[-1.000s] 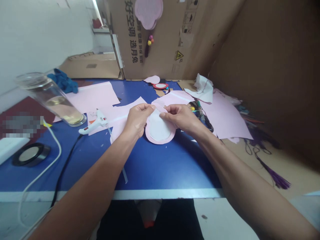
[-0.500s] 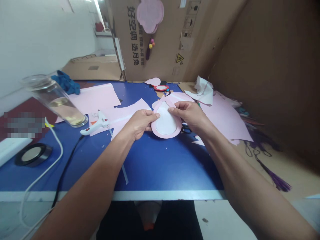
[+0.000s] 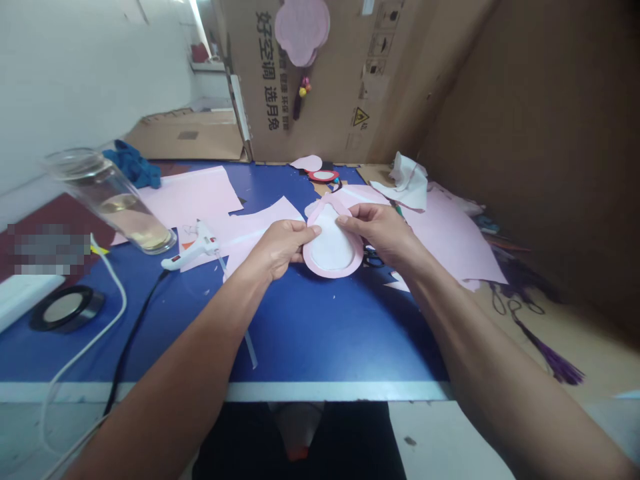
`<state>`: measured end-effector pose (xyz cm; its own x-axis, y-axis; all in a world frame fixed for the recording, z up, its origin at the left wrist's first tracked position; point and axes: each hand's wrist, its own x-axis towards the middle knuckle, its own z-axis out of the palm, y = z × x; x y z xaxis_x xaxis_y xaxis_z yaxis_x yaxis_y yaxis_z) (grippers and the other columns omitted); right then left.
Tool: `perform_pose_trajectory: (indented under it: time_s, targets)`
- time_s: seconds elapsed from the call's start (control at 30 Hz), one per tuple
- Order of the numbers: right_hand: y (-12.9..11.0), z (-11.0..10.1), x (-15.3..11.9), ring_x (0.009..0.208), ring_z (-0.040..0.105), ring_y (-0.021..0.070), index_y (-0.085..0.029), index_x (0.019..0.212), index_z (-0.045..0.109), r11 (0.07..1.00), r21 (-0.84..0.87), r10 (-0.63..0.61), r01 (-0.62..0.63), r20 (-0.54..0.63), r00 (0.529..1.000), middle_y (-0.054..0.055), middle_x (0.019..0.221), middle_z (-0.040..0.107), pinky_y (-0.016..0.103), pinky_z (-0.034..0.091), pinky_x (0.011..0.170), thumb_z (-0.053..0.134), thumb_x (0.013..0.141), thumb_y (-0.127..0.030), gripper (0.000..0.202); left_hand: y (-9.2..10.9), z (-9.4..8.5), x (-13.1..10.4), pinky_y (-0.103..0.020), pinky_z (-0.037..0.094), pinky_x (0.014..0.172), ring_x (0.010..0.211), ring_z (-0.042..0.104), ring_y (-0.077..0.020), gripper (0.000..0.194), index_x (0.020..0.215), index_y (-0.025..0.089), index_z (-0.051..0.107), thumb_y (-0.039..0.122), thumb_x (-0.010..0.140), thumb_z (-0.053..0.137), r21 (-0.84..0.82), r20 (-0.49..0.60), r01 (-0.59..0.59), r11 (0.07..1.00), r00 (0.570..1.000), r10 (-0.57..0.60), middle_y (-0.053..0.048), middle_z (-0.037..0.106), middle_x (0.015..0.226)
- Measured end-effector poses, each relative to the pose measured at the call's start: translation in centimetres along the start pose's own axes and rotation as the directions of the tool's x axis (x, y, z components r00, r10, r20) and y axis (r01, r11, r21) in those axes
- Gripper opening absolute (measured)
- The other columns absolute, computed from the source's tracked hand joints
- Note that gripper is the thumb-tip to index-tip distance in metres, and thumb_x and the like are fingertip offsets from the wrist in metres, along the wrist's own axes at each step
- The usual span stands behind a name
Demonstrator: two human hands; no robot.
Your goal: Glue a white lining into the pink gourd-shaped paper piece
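Note:
Between my two hands is a drop-shaped pink piece (image 3: 333, 272) with a smaller white drop-shaped insert (image 3: 330, 243) in its middle. My left hand (image 3: 287, 247) pinches its left edge, the thumb lying on the white face. On the upper right side my right hand (image 3: 377, 227) grips the same piece, its thumb pressed on the white part. Fingers behind the piece are mostly hidden. Dark-handled scissors (image 3: 374, 258) show partly beside my right hand. Pink sheets (image 3: 440, 230) lie behind and to the right.
A white glue gun (image 3: 197, 247) lies left, its black cord running to the table's front edge. Farther left stand a glass bottle (image 3: 125, 207) and a roll of black tape (image 3: 67, 308). A purple tassel (image 3: 555, 357) lies right. Cardboard (image 3: 325, 113) walls the back.

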<state>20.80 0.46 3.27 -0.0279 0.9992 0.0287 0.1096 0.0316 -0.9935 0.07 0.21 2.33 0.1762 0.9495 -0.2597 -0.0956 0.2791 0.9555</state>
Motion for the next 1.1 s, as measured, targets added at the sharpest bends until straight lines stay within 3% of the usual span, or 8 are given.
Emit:
perform_pose_trajectory:
  time_s: [0.23,0.43,0.53,0.67,0.77,0.93,1.1]
  targets:
    - [0.12,0.09,-0.03,0.061,0.055,0.0130,-0.019,0.080,0.076,1.000,-0.023,-0.007,0.008,0.010,1.000,0.001,0.073,0.070,0.026,0.043,0.054,0.093,0.074,-0.039,0.027,0.20,0.11,0.02,-0.030,0.061,0.070,0.071,0.075,-0.0172,0.013,0.084,0.014,0.079,0.022,0.094,0.081,0.008,-0.055,-0.015,1.000,0.998,0.015,-0.009,0.081,0.085]
    - [0.81,-0.41,0.55,0.057,0.044,0.0104,-0.022,0.068,0.060,0.997,0.062,-0.051,0.047,0.053,0.997,-0.003,0.065,0.052,0.026,0.038,0.053,0.086,0.085,-0.062,0.051,0.16,0.00,0.22,-0.029,0.059,0.067,0.065,0.071,-0.0152,0.013,0.082,0.014,0.078,0.021,0.093,0.082,0.018,-0.106,-0.027,0.999,0.994,0.029,-0.008,0.079,0.080]
    - [0.67,-0.41,0.52,0.057,0.045,0.0106,-0.022,0.068,0.059,0.996,0.074,-0.046,0.041,0.069,0.997,-0.003,0.065,0.053,0.026,0.040,0.052,0.084,0.086,-0.066,0.053,0.16,0.00,0.28,-0.030,0.060,0.066,0.064,0.071,-0.0153,0.013,0.082,0.013,0.078,0.021,0.093,0.081,0.020,-0.107,-0.039,0.999,0.993,0.041,-0.008,0.079,0.080]
    - [0.13,-0.13,0.15,0.066,0.061,0.0136,-0.020,0.085,0.074,0.999,0.034,-0.010,0.008,0.057,0.998,0.002,0.081,0.072,0.026,0.050,0.057,0.099,0.073,-0.048,0.039,0.23,0.08,0.23,-0.029,0.060,0.065,0.067,0.073,-0.0167,0.014,0.083,0.013,0.079,0.021,0.094,0.081,0.002,-0.112,-0.047,0.999,0.993,0.047,-0.009,0.080,0.081]
    - [0.02,-0.06,-0.02,0.068,0.067,0.0164,-0.022,0.098,0.076,1.000,0.020,0.006,-0.008,0.082,0.997,0.001,0.081,0.075,0.026,0.053,0.055,0.103,0.066,-0.031,0.043,0.28,0.11,0.21,-0.029,0.061,0.063,0.066,0.072,-0.0166,0.013,0.084,0.013,0.079,0.023,0.092,0.083,-0.009,-0.127,-0.053,0.999,0.991,0.051,-0.009,0.080,0.081]
    - [0.20,-0.25,-0.10,0.070,0.074,0.0206,-0.024,0.114,0.073,0.999,-0.012,0.034,-0.032,0.231,0.972,0.004,0.091,0.080,0.030,0.060,0.052,0.096,0.072,-0.023,0.047,0.20,-0.11,0.42,-0.028,0.060,0.061,0.064,0.072,-0.0169,0.015,0.087,0.012,0.079,0.026,0.091,0.084,-0.014,-0.142,-0.080,0.997,0.987,0.077,-0.009,0.080,0.080]
    - [-0.06,-0.21,-0.23,0.065,0.073,0.0205,-0.024,0.112,0.072,0.999,-0.032,0.046,-0.040,0.217,0.975,0.003,0.086,0.078,0.030,0.061,0.046,0.091,0.075,-0.016,0.043,-0.01,-0.40,0.72,-0.028,0.059,0.061,0.061,0.070,-0.0151,0.017,0.084,0.013,0.078,0.026,0.093,0.081,0.005,-0.141,-0.097,0.995,0.985,0.097,-0.009,0.079,0.079]
